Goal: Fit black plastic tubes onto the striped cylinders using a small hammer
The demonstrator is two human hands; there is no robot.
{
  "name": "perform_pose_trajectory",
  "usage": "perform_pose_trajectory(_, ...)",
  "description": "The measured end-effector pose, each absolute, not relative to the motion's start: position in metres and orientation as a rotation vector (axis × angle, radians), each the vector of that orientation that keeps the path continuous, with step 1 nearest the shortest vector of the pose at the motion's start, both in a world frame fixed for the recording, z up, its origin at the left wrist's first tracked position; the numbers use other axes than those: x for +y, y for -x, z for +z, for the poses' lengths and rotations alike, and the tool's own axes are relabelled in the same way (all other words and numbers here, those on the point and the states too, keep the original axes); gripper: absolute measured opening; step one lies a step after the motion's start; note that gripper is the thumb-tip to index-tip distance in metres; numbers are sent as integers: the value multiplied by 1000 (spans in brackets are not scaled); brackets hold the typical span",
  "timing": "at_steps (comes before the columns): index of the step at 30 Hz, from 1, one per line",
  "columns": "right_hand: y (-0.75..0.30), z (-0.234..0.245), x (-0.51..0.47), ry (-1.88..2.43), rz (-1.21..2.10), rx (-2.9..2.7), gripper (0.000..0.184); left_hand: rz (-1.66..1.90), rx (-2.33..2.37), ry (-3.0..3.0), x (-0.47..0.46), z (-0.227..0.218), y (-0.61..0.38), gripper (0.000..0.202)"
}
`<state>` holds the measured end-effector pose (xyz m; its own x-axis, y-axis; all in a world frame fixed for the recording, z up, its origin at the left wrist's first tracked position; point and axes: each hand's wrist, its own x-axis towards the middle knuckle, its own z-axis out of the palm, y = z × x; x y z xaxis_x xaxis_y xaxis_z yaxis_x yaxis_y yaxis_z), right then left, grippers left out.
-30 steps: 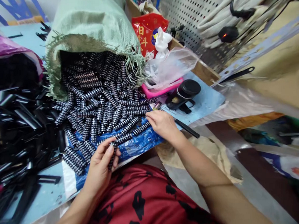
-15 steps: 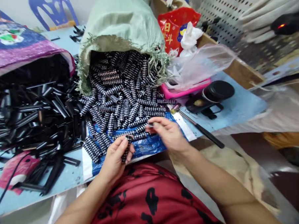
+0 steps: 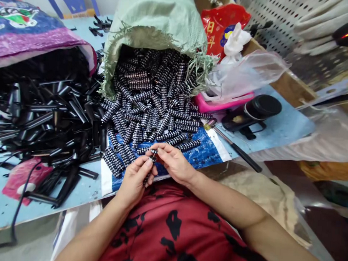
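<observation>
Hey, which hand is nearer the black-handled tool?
Right. The right hand is left of the tool, apart from it; the left hand is farther left.

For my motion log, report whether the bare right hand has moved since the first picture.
Yes: the bare right hand shifted leftward, away from the slim black-handled metal tool.

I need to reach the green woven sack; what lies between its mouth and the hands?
In the head view, a heap of black-and-white patterned cylinders lies there, partly on blue plastic sheeting.
</observation>
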<state>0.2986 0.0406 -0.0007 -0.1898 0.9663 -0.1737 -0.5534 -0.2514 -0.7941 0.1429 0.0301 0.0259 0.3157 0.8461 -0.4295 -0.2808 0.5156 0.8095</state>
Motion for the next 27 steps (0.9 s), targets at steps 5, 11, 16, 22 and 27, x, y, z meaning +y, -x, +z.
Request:
perform_pose_trajectory(5,-293,-7,37,860,1638,-853,29,865,968,-662,26,22,-138,42)
perform_pose_trajectory(11,-287,-7,35,909,1634,-782,26,807,946,-674,18,17,-132,48)
perform_pose_trajectory(16,-282,-5,35,881,1625,-784,24,863,957,-668,16,15,-128,48)
perform_pose_trajectory(22,-273,-4,32,860,1666,-696,25,888,975,-642,16,12,-123,45)
perform_pose_trajectory(27,-272,-1,32,853,1750,-498,29,884,958,-646,14,12,-124,43)
